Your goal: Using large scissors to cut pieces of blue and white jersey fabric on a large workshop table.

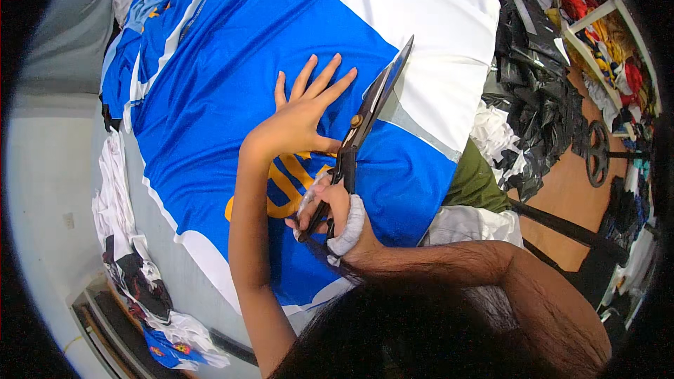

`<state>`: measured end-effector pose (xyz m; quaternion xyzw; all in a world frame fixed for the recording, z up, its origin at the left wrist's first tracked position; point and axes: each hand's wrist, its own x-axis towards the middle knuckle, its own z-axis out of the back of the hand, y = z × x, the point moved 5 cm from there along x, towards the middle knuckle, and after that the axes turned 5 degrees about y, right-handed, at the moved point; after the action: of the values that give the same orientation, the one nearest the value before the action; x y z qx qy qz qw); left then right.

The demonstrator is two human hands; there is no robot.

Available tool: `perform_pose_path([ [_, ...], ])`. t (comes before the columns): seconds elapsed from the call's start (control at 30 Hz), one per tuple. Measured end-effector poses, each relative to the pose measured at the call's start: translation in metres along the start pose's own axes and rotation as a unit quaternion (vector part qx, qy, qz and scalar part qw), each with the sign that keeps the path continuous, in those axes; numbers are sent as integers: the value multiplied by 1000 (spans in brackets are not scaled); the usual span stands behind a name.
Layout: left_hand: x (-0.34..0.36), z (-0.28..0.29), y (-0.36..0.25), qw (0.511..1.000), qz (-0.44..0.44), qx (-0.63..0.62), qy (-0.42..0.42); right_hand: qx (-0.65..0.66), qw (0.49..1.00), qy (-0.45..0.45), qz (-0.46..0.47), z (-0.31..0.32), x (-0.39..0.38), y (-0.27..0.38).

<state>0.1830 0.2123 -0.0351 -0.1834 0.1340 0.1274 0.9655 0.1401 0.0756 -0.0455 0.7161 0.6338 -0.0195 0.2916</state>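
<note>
A large blue and white cloth (232, 56) with orange-yellow printing lies spread over a grey table. My left hand (302, 116) rests flat on its blue part, fingers spread, the thumb beside the scissors. Large dark fabric scissors (357, 125) are in my right hand (344, 217), the fingers wrapped round the handles. White padding or wrapping sits around the handle loop and the hand. The scissors point up and to the right, with their tips over the border of blue and white. Along the blades the cloth's edge is parted, showing a strip of grey.
White cloths (116, 189) hang along the table's left edge. To the right are black plastic bags (537, 91), a white cloth heap (495, 133) and an olive-green cloth (477, 179). A shelf frame (593, 17) with colourful fabrics stands at the far right, near a dark wheel (597, 154).
</note>
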Motion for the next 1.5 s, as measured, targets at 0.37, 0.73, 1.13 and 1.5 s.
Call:
perform_pose_path([
  [0.37, 2, 0, 1, 1000, -2, 6, -1, 25, 1000, -6, -7, 5, 6, -6],
  [0.73, -3, -1, 1, 1000, -4, 4, -3, 21, 999, -25, -11, -6, -1, 1],
  [1.13, 0, 5, -1, 1000, -12, -9, 4, -257, 965, 36, -45, 38, -35, 52],
  [1.5, 18, -2, -16, 987, 19, -27, -156, -546, 775, 26, -317, 118, -125, 198],
])
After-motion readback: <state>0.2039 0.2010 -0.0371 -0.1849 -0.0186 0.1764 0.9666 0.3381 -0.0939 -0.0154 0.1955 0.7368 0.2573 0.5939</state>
